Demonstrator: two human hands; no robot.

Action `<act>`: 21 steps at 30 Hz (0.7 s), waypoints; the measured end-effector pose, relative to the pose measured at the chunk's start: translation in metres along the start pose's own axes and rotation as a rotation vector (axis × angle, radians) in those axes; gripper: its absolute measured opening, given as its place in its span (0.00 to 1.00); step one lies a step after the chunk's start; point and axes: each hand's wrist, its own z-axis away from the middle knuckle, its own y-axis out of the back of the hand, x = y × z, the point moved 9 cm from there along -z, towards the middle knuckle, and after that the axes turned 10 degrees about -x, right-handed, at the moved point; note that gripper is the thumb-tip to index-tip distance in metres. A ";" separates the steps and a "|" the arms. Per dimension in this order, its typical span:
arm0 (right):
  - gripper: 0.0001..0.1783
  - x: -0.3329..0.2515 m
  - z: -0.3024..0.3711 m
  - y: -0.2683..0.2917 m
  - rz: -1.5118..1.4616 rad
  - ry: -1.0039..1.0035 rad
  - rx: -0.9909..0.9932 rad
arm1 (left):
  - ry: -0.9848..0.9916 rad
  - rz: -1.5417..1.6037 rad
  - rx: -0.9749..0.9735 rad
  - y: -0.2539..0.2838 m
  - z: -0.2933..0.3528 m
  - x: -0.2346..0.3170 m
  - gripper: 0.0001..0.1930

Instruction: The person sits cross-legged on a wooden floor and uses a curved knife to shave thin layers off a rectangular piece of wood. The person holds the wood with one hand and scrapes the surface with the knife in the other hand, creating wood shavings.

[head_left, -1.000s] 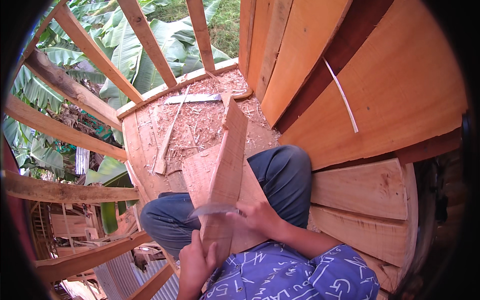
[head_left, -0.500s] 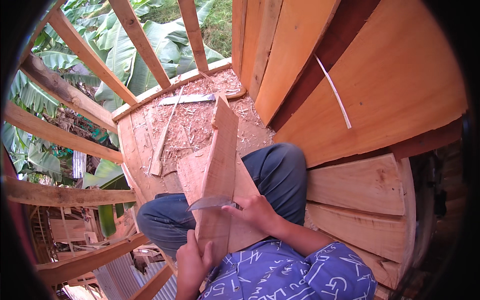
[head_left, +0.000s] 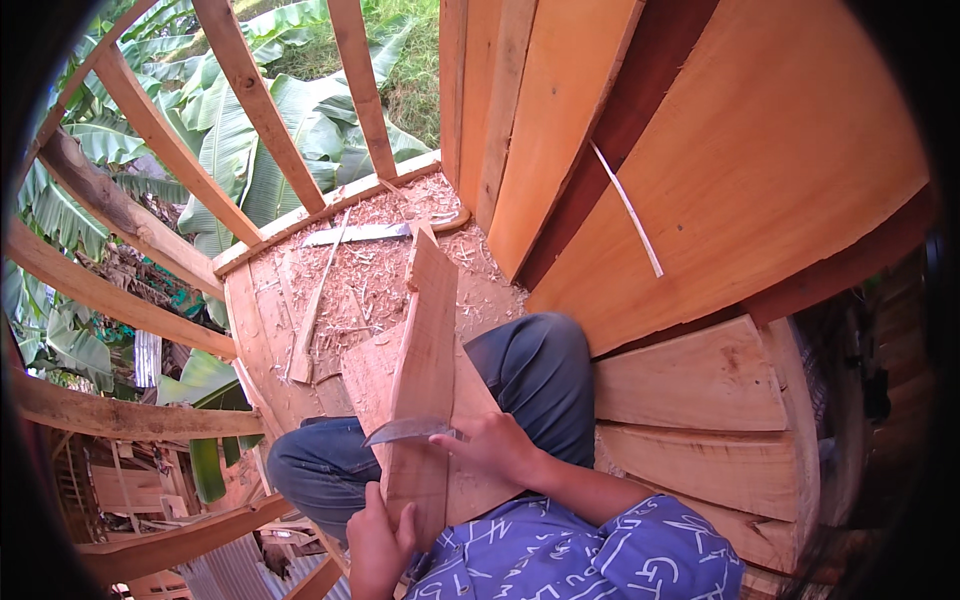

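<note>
A long narrow wooden board [head_left: 428, 325] leans up from my lap, its far end notched. Beneath it a wider flat plank [head_left: 368, 378] rests across my thighs. My right hand [head_left: 492, 446] is closed around the handle of a knife, mostly hidden by the fingers. The knife's curved metal blade [head_left: 405, 430] lies across the narrow board, pointing left. My left hand [head_left: 382, 528] grips the near end of that board at its left edge, thumb on the face and fingers partly hidden.
Wood shavings [head_left: 385, 270] cover the floor ahead, with a handsaw [head_left: 365, 234] and a thin wood strip [head_left: 315, 320] on them. A slatted wooden railing [head_left: 265, 110] bounds the left and front. Plank walls [head_left: 740, 170] rise on the right. Banana leaves [head_left: 235, 140] hang outside.
The whole scene has shifted down and slightly left in the picture. Both hands keep their holds; the knife stays across the board at nearly the same place.
</note>
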 end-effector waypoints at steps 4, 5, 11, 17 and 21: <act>0.24 0.008 -0.001 -0.019 -0.283 0.042 -0.196 | -0.047 0.044 0.029 0.001 0.000 0.000 0.18; 0.21 0.010 0.001 -0.023 -0.394 0.143 -0.219 | -0.058 0.051 0.030 0.002 0.000 0.001 0.18; 0.15 0.002 0.026 -0.035 -1.182 -0.165 -0.741 | -0.042 0.050 0.011 0.003 0.000 -0.005 0.18; 0.20 0.007 0.017 -0.040 -1.101 -0.151 -0.502 | 0.004 0.038 -0.033 0.003 -0.001 -0.008 0.18; 0.21 0.022 0.013 -0.040 -0.754 -0.031 -0.274 | -0.048 0.081 0.003 0.003 -0.003 -0.007 0.17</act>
